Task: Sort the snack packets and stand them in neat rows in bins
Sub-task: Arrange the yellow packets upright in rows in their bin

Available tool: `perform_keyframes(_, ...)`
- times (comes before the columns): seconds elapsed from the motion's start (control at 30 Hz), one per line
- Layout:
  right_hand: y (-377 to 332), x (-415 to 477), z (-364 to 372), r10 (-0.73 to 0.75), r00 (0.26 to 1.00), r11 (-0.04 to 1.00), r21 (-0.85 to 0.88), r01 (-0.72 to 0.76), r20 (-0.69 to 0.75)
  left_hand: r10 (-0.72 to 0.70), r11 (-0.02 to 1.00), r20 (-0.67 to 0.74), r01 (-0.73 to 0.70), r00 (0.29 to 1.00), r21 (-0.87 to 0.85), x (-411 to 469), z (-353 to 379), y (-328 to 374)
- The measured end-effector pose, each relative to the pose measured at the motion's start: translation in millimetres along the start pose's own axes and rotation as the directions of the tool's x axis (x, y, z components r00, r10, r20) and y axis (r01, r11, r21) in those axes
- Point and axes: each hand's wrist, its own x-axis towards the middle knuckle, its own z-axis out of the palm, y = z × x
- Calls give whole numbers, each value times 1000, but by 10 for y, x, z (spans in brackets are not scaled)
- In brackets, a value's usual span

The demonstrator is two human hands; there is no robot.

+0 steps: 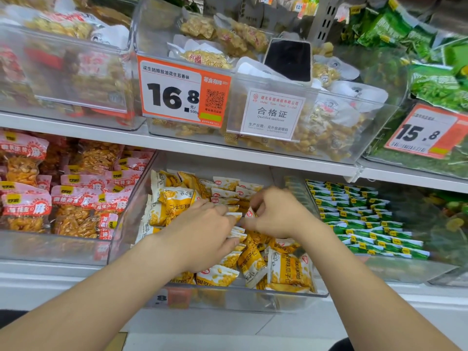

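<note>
At the middle of the clear bin (222, 298), my right grip (255, 216) pinches a yellow packet (250, 213) by its crimped edge while my left grip (202, 231), held flat, steadies the row (236, 233); they look light, puffy, slippery.

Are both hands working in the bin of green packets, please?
No, the left hand and right hand are among the yellow packets; the green packets lie alongside.
</note>
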Motion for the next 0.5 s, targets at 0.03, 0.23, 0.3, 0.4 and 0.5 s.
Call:
perform_keyframes(0.03, 16, -50, 22, -4, 999, 999, -40, 6, 39, -1, 1000, -7, 1, 1000, -4, 1, 2, -4)
perform_keyframes(0.23, 130, -88, -79, 62, 987, 996, -56, -71, -150, -8, 1000, -12, 8, 1000, -30, -34, 9, -35)
perform_keyframes(0.3, 152, -69, -68, 53, 962, 998, -3, -56, -268, -9, 1000, -12, 8, 1000, -27, -35, 10, -31)
perform_keyframes(0.4, 160, 40, 13, -43, 970, 998, -55, 31, -240, -9, 999, -14, 8, 1000, -32, -18, 20, -33)
perform_keyframes(0.5, 96, 167, 132, -93, 985, 988, -133, 73, -148, -7, 999, -18, 6, 1000, -34, -7, 29, -42)
